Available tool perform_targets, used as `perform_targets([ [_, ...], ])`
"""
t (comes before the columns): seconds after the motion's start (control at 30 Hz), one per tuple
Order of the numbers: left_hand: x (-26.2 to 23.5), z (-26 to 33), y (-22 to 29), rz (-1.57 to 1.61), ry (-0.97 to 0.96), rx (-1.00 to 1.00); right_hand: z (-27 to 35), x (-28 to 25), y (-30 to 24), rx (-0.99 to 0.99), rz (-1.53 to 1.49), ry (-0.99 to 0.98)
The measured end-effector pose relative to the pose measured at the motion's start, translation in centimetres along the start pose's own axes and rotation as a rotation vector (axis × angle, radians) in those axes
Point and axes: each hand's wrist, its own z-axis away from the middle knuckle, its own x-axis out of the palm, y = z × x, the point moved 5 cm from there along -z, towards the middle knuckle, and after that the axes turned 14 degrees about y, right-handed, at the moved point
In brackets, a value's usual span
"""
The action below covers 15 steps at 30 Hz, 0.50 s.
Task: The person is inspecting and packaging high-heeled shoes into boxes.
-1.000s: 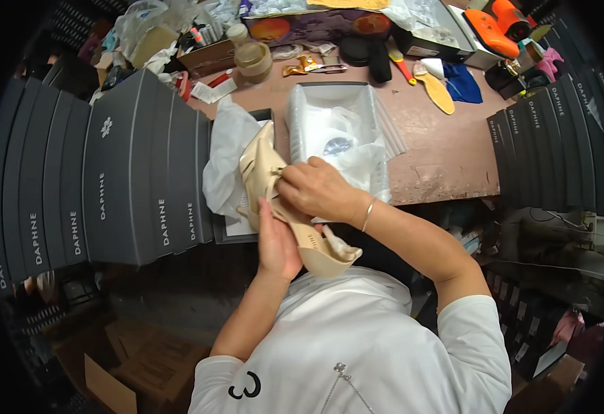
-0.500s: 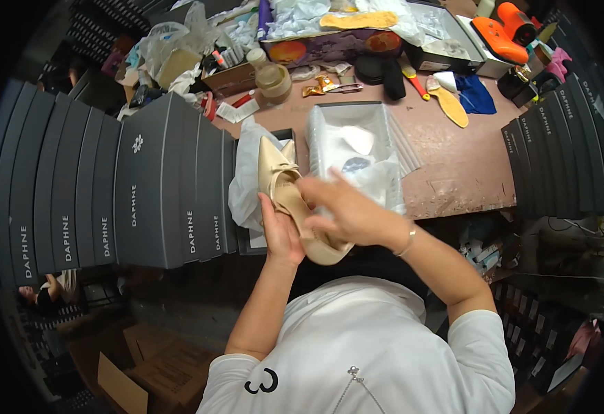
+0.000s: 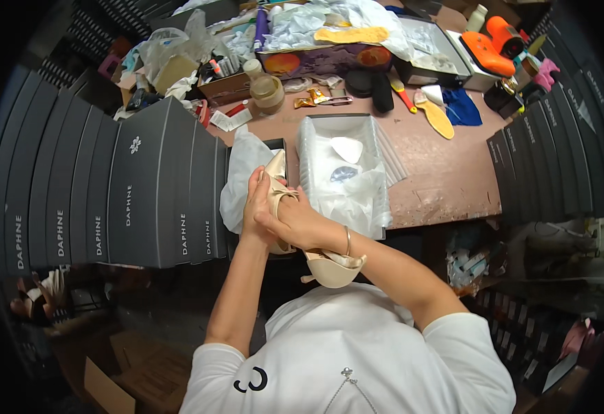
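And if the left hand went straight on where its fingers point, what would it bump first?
Beyond the shoe it holds, the left hand would probably meet the white paper first. Depth is unclear, so it might pass above it.

shoe (image 3: 336,272): beige | boxes (image 3: 147,186): dark grey | tabletop (image 3: 447,183): pinkish-brown | cloth (image 3: 463,108): blue | insole (image 3: 436,120): yellow

Beige bow-trimmed shoe (image 3: 334,272) held between both hands (image 3: 300,224)

I log, from afar: dark grey boxes (image 3: 152,200), left and right, pale lettering (image 3: 128,205); one bears pale flower emblem (image 3: 135,145). White shirt (image 3: 357,338): curved black mark (image 3: 264,378).
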Motion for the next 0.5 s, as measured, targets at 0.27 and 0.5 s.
perform_targets([
  [0.27, -1.1, 2.5, 2.5, -0.037, -0.025, 0.054, 0.8, -1.8, -3.8, 0.019, -0.24, -0.256],
  [0.5, 0.1, -1.1, 3.0, 0.152, -0.115, -0.213, 2.4, -7.4, 1.5, 0.031, -0.151, 0.02],
])
